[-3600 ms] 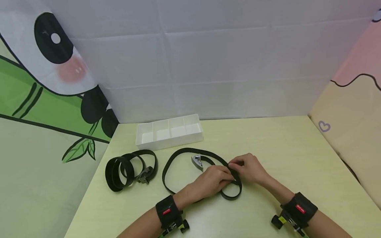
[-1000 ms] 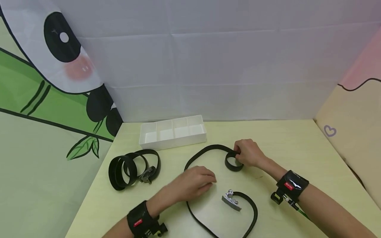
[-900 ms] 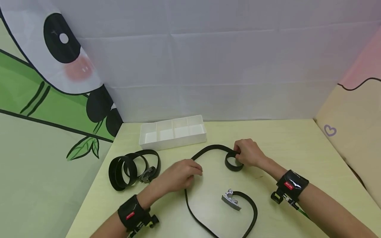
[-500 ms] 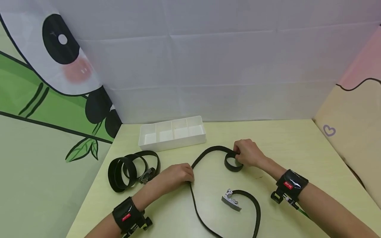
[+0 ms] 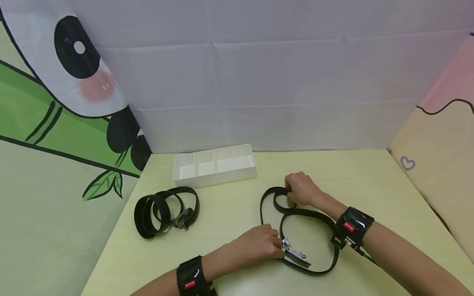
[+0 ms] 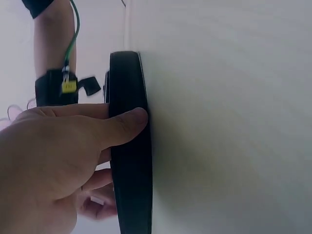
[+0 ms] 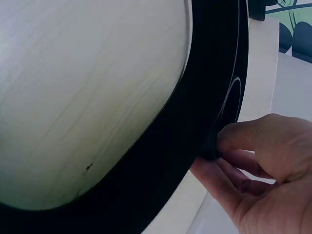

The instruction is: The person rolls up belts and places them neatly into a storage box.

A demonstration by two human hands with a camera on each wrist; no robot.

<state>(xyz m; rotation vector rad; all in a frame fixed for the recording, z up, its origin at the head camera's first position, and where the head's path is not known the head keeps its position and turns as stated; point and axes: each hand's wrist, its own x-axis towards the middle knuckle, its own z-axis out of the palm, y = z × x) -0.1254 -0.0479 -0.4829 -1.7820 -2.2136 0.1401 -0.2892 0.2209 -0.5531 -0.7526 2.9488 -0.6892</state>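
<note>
First belt (image 5: pixel 166 211) at left on table (image 5: pixel 377 181), tray (image 5: pixel 214 178) behind and rightward, second belt (image 5: pixel 314 213) right of both, left hand (image 5: pixel 255 246) left of its buckle (image 5: pixel 297 256), right hand (image 5: pixel 303 190) behind buckle

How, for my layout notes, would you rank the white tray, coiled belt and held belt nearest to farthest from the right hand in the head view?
1. Held belt: pinched by the right hand.
2. White tray: to its left.
3. Coiled belt: farthest left.

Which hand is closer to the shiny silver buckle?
Left. The left hand is just beside the silver buckle; the right hand is farther away, beyond it, at the small belt loop.
</note>
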